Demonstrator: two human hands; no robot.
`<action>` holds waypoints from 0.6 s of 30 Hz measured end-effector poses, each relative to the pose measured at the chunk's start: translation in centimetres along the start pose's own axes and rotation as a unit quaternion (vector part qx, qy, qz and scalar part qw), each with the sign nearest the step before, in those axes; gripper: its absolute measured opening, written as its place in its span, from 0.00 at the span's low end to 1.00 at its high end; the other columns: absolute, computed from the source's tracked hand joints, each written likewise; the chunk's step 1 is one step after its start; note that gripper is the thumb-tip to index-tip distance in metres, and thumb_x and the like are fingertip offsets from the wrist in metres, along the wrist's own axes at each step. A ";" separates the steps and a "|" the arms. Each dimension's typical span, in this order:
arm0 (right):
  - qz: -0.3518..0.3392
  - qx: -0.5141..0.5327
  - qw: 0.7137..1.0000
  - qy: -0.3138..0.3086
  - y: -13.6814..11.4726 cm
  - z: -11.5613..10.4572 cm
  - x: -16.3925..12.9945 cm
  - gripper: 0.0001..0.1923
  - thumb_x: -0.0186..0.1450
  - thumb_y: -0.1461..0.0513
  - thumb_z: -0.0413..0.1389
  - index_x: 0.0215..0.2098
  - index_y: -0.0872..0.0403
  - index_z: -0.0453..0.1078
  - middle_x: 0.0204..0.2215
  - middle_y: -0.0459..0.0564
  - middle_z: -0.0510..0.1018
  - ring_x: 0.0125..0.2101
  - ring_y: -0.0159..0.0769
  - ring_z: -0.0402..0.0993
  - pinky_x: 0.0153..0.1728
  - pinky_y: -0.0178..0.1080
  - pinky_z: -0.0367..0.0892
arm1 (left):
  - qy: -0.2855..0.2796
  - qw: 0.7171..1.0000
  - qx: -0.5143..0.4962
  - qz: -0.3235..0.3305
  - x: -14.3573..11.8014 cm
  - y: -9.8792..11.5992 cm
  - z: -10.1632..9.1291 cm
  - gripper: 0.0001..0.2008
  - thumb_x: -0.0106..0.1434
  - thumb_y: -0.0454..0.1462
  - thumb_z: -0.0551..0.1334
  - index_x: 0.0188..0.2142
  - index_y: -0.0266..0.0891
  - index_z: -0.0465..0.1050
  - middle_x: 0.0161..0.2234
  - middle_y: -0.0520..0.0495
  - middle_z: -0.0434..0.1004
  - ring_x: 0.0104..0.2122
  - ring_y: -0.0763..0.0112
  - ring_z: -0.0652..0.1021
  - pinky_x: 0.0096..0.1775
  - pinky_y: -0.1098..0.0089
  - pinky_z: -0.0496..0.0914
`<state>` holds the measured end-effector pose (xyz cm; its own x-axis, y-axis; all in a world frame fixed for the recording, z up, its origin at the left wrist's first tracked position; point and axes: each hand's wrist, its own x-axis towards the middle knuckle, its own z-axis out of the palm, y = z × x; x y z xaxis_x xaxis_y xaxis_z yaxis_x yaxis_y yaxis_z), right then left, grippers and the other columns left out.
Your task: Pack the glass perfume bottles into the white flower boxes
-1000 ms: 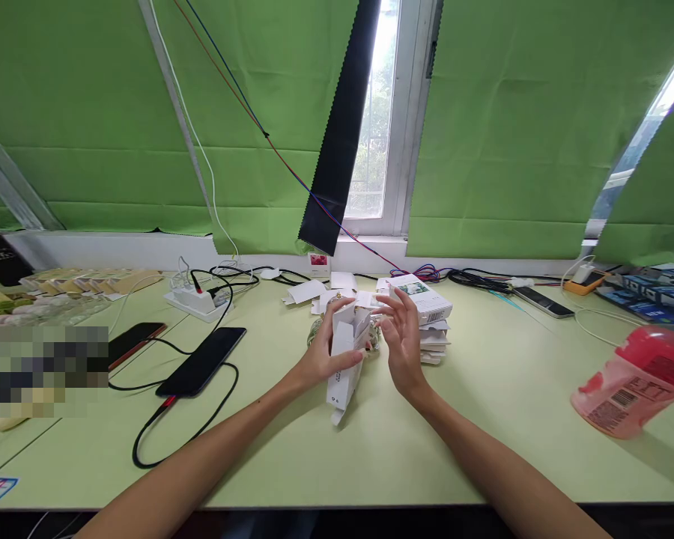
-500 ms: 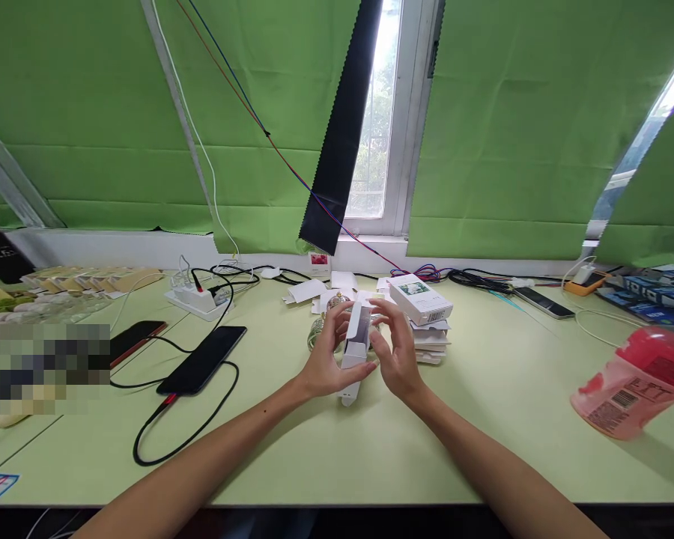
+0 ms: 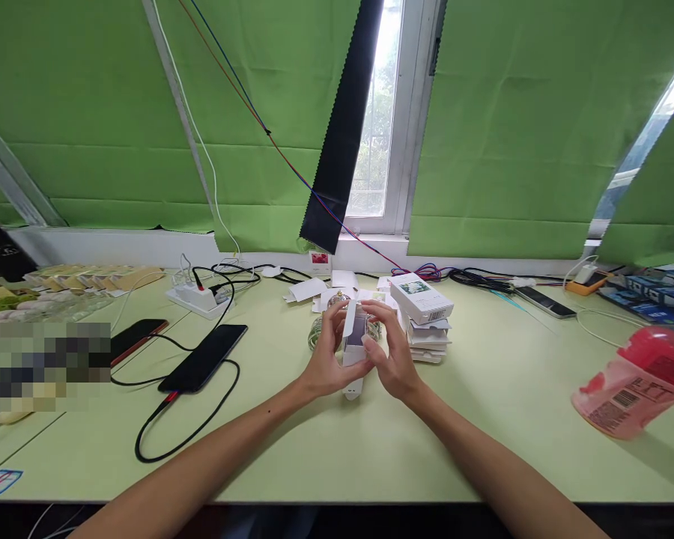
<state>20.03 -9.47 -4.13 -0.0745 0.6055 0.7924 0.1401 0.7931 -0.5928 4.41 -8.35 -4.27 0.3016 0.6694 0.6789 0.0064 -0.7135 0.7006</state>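
White cardboard box stands upright over the table — left hand grips its side to steady it, right hand pinches the open top flap; stack of flat boxes sits just beside.

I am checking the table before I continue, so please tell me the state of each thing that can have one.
small white box: top flap open, held upright between both hands.
left hand: gripping the box.
right hand: gripping the box.
black phone: screen dark, cable plugged in.
stack of white boxes: top one closed.
pink bottle: lying on its side.
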 end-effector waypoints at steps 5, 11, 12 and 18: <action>0.010 0.020 0.999 -0.025 0.4 0.1 -0.2 0.27 0.72 0.48 0.54 0.65 0.47 0.62 0.63 0.55 0.70 0.64 0.49 0.66 0.64 0.53 0.63 | 0.013 1.000 0.014 -0.009 -0.1 -0.3 0.1 0.45 0.57 0.42 0.73 0.66 0.49 0.49 0.57 0.40 0.69 0.54 0.53 0.78 0.51 0.52 0.76; 0.018 0.046 0.998 -0.047 0.5 0.1 -0.4 0.31 0.70 0.47 0.56 0.68 0.46 0.59 0.64 0.53 0.69 0.63 0.49 0.67 0.64 0.53 0.64 | 0.008 1.000 0.017 -0.019 -0.2 -0.5 0.3 0.50 0.56 0.42 0.75 0.68 0.49 0.46 0.58 0.38 0.67 0.55 0.52 0.77 0.53 0.51 0.75; 0.025 0.046 0.997 -0.049 0.4 0.1 -0.4 0.32 0.69 0.47 0.57 0.68 0.46 0.59 0.64 0.53 0.69 0.63 0.50 0.67 0.64 0.53 0.64 | 0.008 0.999 0.018 -0.027 -0.3 -0.5 0.4 0.51 0.55 0.43 0.75 0.69 0.49 0.46 0.58 0.37 0.67 0.56 0.51 0.77 0.54 0.51 0.75; 0.101 0.023 0.993 -0.052 -0.2 0.6 -0.2 0.44 0.60 0.55 0.67 0.69 0.49 0.53 0.64 0.59 0.69 0.62 0.51 0.67 0.63 0.54 0.66 | 0.009 0.997 0.017 -0.075 -0.7 -1.3 0.4 0.58 0.52 0.46 0.77 0.73 0.47 0.43 0.62 0.34 0.66 0.59 0.47 0.75 0.56 0.48 0.74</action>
<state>19.45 -9.73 -4.28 -0.1515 0.7542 0.6389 0.1173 0.6555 -0.7460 4.63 -7.94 -5.75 0.2775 0.7722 0.5716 0.0817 -0.6118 0.7868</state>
